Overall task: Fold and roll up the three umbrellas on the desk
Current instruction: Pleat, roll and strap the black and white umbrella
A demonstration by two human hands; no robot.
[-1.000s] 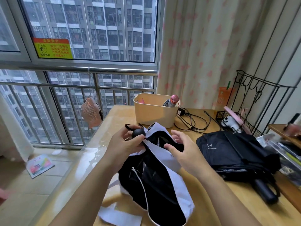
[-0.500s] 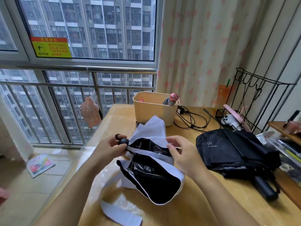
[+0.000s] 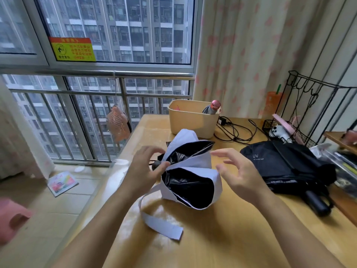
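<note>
Desk (image 3: 222, 238) under my hands, white umbrella (image 3: 195, 165) with black lining loose at centre, my left hand (image 3: 143, 167) gripping its knob end at 9 o'clock, my right hand (image 3: 241, 175) spread empty at 3 o'clock, black umbrella (image 3: 286, 163) beyond it

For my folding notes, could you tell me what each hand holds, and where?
The left hand pinches the white umbrella at its gathered cloth, beside the black knob. The right hand, fingers spread, holds nothing.

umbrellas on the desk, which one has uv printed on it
The all-black umbrella on the right; the white-edged umbrella at centre shows no lettering.
</note>
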